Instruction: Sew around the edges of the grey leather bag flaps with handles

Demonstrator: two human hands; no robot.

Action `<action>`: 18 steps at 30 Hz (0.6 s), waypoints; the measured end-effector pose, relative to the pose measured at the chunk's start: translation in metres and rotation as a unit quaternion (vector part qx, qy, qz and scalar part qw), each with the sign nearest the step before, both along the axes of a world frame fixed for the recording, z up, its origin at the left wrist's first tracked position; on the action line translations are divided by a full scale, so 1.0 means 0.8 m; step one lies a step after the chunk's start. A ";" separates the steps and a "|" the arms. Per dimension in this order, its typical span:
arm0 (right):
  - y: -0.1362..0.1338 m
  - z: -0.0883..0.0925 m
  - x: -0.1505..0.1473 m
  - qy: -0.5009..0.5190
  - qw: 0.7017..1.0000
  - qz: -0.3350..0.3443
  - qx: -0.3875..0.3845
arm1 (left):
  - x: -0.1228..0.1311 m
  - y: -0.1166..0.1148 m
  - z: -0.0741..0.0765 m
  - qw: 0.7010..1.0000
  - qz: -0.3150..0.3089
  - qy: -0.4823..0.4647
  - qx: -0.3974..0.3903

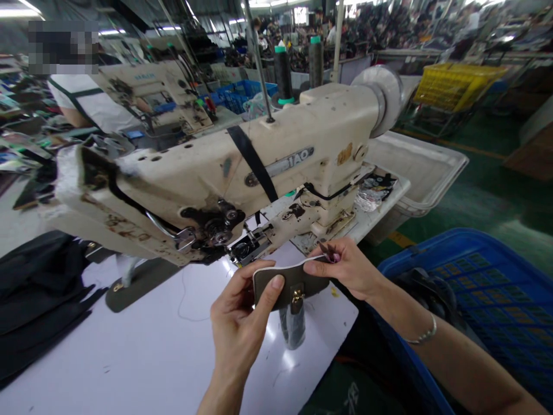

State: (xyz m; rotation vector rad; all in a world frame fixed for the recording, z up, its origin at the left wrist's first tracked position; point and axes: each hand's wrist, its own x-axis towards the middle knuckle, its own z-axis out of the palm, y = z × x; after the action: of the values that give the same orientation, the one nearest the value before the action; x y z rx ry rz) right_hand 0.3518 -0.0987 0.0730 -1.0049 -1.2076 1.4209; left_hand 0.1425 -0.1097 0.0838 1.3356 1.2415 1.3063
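Note:
A dark olive panel (287, 286) with a pale edge is held up over the white worktable. My left hand (242, 314) pinches its left end, thumb on the near face. At the other end my right hand (345, 268) grips the top edge. A small pointed tool (329, 252), perhaps thread snips, also sticks out of my right hand; most of it is hidden. On the panel's face sits a gold-coloured metal fitting (297, 295). Below it hangs a plastic-wrapped piece (294, 328). Just beyond my hands stands a cream sewing machine (298, 144).
Dark fabric (38, 300) and an olive strip (140, 285) lie left on the white tabletop (142, 357). A blue basket (475, 248) stands close on the right, a pale bin (423, 167) behind it. Another person (95, 101) sits at the far left.

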 end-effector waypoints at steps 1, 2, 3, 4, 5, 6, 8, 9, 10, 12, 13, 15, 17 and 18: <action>0.000 0.000 -0.003 0.021 1.000 -0.004 -0.015 | 0.000 0.001 0.000 1.000 0.004 0.001 0.004; 0.000 0.000 -0.006 0.043 0.998 -0.006 -0.034 | 0.000 0.003 0.000 1.000 0.013 -0.003 0.009; 0.000 0.001 -0.008 0.064 0.997 -0.008 -0.052 | 0.000 0.004 -0.001 1.000 0.021 -0.011 0.015; 0.000 0.002 -0.010 0.078 0.995 -0.006 -0.062 | 0.000 0.005 -0.002 0.999 0.027 -0.018 0.019; 0.000 0.003 -0.011 0.088 0.994 -0.006 -0.067 | -0.002 0.006 -0.004 0.999 0.029 -0.024 0.023; 0.000 0.003 -0.011 0.094 0.993 -0.004 -0.068 | -0.005 0.006 -0.005 0.999 0.026 -0.029 0.026; -0.001 0.001 -0.009 0.094 0.994 0.001 -0.061 | -0.018 0.004 -0.007 0.999 0.004 -0.028 0.031; -0.003 -0.001 -0.006 0.089 0.995 0.007 -0.055 | -0.028 0.003 -0.007 0.999 -0.017 -0.018 0.029; -0.005 -0.004 -0.003 0.081 0.996 0.013 -0.047 | -0.040 0.001 -0.008 0.999 -0.038 -0.004 0.025; -0.010 -0.011 0.003 0.054 0.998 0.030 -0.021 | -0.066 -0.002 -0.009 0.997 -0.070 0.026 0.015; -0.013 -0.014 0.005 0.037 0.999 0.036 -0.001 | -0.078 -0.002 -0.009 0.997 -0.067 0.035 0.015; -0.018 -0.019 0.005 0.010 0.998 0.044 0.043 | -0.094 -0.001 -0.010 0.998 -0.035 0.040 0.015; -0.022 -0.020 -0.002 0.001 0.996 0.049 0.077 | -0.096 0.001 -0.010 0.999 -0.002 0.036 -0.005; -0.022 -0.020 -0.007 -0.002 0.995 0.047 0.088 | -0.094 0.002 -0.010 0.999 0.008 0.029 -0.019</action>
State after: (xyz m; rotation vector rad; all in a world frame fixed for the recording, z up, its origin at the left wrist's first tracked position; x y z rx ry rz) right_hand 0.3465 -0.1164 0.0570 -0.8390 -1.3720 1.3580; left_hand 0.0675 -0.1083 0.0760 1.3475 1.3133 1.2576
